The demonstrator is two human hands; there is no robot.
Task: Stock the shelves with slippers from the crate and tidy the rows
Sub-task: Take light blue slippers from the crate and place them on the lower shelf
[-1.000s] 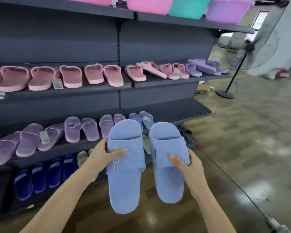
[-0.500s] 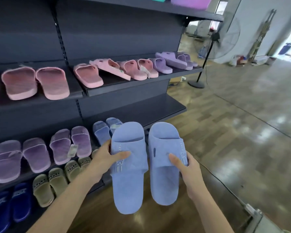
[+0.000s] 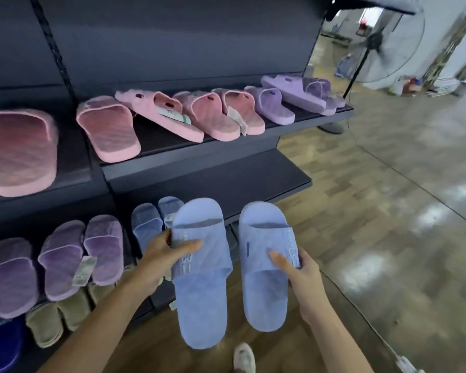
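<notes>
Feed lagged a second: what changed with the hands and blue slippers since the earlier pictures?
The view swung right, so the bare shelf end now lies behind the held pair, which drew slightly apart. Unchanged: left hand grips the left blue slipper, right hand the right blue slipper; neither shelved.

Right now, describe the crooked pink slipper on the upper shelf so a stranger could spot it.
Look at the dark shelf unit's upper shelf, right of the slotted upright. Second from the left in that bay lies the crooked pink slipper. Its neighbours point straight back; this one lies slanted, toe swung left, with a white-and-teal tag on it.
</notes>
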